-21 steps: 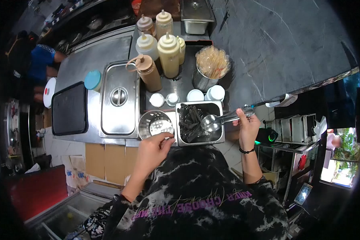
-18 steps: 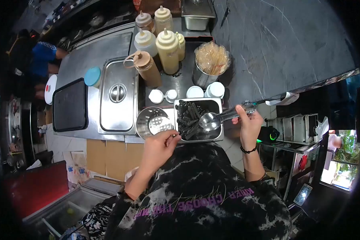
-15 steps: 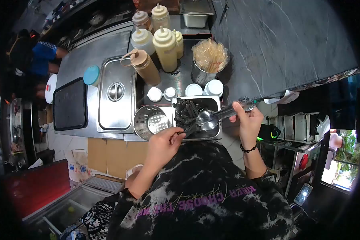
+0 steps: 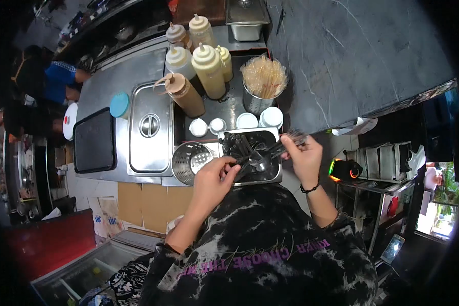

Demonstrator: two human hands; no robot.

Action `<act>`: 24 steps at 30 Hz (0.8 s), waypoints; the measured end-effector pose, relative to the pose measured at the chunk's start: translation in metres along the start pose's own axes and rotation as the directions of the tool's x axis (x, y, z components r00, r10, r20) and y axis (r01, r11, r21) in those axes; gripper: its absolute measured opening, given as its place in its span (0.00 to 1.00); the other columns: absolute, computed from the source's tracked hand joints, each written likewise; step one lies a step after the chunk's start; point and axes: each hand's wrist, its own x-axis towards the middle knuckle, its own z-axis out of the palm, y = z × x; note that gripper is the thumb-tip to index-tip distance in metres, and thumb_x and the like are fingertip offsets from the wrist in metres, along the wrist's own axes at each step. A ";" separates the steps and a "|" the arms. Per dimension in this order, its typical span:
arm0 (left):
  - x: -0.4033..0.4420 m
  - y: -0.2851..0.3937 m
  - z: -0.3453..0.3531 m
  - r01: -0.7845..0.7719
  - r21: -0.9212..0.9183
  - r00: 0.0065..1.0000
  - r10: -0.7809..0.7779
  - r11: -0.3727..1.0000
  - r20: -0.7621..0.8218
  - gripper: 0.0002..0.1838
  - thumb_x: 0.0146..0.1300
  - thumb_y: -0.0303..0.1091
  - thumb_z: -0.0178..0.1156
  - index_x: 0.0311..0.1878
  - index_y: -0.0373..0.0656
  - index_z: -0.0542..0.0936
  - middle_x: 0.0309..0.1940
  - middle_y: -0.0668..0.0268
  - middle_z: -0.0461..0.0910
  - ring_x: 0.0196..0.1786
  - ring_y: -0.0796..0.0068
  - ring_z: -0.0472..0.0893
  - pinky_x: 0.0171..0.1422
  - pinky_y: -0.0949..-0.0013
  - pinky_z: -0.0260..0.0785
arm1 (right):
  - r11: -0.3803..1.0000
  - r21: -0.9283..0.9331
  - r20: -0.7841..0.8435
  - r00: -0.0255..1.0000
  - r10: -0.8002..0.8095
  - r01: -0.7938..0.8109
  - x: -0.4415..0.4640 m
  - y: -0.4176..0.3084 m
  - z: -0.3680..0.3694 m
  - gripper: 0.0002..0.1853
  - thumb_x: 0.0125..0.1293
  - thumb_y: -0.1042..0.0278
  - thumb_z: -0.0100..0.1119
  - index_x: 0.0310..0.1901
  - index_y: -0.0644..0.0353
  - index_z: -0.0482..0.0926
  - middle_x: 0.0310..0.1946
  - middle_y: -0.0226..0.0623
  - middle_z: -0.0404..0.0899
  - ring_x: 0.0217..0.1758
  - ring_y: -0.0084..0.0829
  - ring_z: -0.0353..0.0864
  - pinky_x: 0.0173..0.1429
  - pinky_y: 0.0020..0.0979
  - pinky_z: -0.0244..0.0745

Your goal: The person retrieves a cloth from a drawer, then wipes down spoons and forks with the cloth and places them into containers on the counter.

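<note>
A steel pan (image 4: 276,176) holds black plastic cutlery (image 4: 237,145) in its left part. My right hand (image 4: 303,155) is closed on the handles of clear and metal-looking spoons (image 4: 260,162), whose bowls hang over the pan's middle. At the pan's front left, my left hand (image 4: 217,177) pinches the end of a dark utensil that reaches toward the spoon bowls. A perforated steel cup (image 4: 184,166) stands just left of the pan, near my left fingers.
Squeeze bottles (image 4: 209,74), a cup of wrapped straws (image 4: 264,81) and white-lidded containers (image 4: 247,121) stand behind the pan. Left are a lidded steel tray (image 4: 149,148) and a black tray (image 4: 94,143). Another person (image 4: 58,79) is at far left.
My left hand has moved right from beside the perforated cup to the pan and taken hold of a dark utensil. My right hand has brought the spoons slightly left, deeper over the pan.
</note>
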 end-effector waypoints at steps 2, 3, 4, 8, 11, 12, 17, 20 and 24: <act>-0.007 -0.007 -0.005 0.015 -0.009 1.000 -0.015 1.000 0.014 0.10 0.54 0.33 0.63 0.38 0.39 0.79 0.22 0.63 0.75 0.22 0.72 0.73 0.28 0.71 0.66 | 0.962 -0.223 0.105 0.985 -0.134 0.155 0.001 0.023 0.005 0.10 0.56 0.69 0.63 0.30 0.68 0.78 0.19 0.34 0.78 0.19 0.20 0.76 0.23 0.23 0.69; -0.010 -0.012 -0.007 0.019 -0.016 0.999 -0.019 1.000 0.032 0.10 0.54 0.33 0.63 0.38 0.39 0.79 0.22 0.63 0.75 0.23 0.71 0.73 0.28 0.71 0.66 | 0.898 -0.369 0.194 0.965 -0.176 0.238 0.000 0.029 0.007 0.10 0.56 0.67 0.62 0.31 0.67 0.78 0.21 0.38 0.79 0.21 0.27 0.78 0.25 0.27 0.71; -0.012 -0.015 -0.009 0.016 -0.025 0.998 -0.015 1.000 0.056 0.10 0.55 0.33 0.63 0.38 0.39 0.79 0.23 0.63 0.75 0.23 0.71 0.73 0.29 0.71 0.66 | 0.804 -0.503 0.275 0.941 -0.198 0.317 0.000 0.034 0.010 0.11 0.56 0.66 0.61 0.32 0.66 0.78 0.23 0.43 0.79 0.23 0.33 0.80 0.28 0.31 0.73; -0.022 -0.020 -0.014 -0.066 -0.036 0.985 0.071 0.997 0.159 0.10 0.55 0.35 0.63 0.38 0.42 0.79 0.24 0.61 0.76 0.26 0.68 0.76 0.30 0.69 0.67 | 0.593 -0.707 0.451 0.892 -0.040 0.385 -0.002 0.054 0.022 0.12 0.57 0.59 0.57 0.36 0.57 0.79 0.27 0.42 0.80 0.31 0.44 0.80 0.35 0.39 0.74; -0.023 -0.024 -0.017 -0.121 -0.073 0.929 0.139 0.990 0.343 0.09 0.54 0.31 0.63 0.38 0.40 0.80 0.24 0.61 0.76 0.25 0.72 0.75 0.29 0.72 0.66 | 0.538 -0.744 0.473 0.881 0.008 0.395 -0.006 0.066 0.034 0.11 0.55 0.58 0.57 0.34 0.56 0.77 0.27 0.44 0.79 0.33 0.46 0.79 0.36 0.44 0.72; -0.021 -0.024 -0.020 -0.094 -0.054 0.898 0.108 0.994 0.427 0.09 0.54 0.30 0.63 0.38 0.39 0.80 0.23 0.61 0.76 0.25 0.72 0.75 0.30 0.71 0.66 | 0.499 -0.767 0.470 0.883 0.009 0.403 -0.008 0.061 0.039 0.10 0.54 0.60 0.59 0.34 0.56 0.77 0.27 0.45 0.79 0.33 0.47 0.79 0.36 0.44 0.72; -0.011 -0.031 -0.036 -0.231 -0.153 0.741 0.276 0.961 0.613 0.08 0.53 0.29 0.63 0.37 0.38 0.80 0.25 0.60 0.78 0.25 0.70 0.76 0.32 0.72 0.68 | 0.633 -0.728 0.260 0.960 -0.100 0.263 -0.031 0.059 0.051 0.28 0.53 0.63 0.61 0.55 0.65 0.66 0.41 0.48 0.77 0.42 0.47 0.78 0.45 0.41 0.73; -0.004 -0.015 -0.031 -0.305 -0.157 0.627 0.322 0.939 0.709 0.07 0.53 0.30 0.63 0.34 0.38 0.81 0.27 0.59 0.80 0.27 0.69 0.78 0.33 0.70 0.69 | 0.691 -0.658 0.099 0.944 -0.316 0.300 -0.047 0.056 0.033 0.25 0.60 0.59 0.56 0.56 0.61 0.67 0.44 0.47 0.76 0.42 0.44 0.78 0.47 0.39 0.72; -0.008 0.004 0.001 -0.456 -0.215 0.487 0.444 0.864 0.752 0.07 0.53 0.30 0.63 0.35 0.39 0.81 0.27 0.60 0.80 0.27 0.67 0.79 0.32 0.69 0.69 | 0.788 -0.602 -0.021 0.984 -0.177 0.129 -0.096 0.032 -0.014 0.19 0.62 0.59 0.53 0.53 0.56 0.70 0.42 0.42 0.77 0.42 0.44 0.77 0.43 0.40 0.73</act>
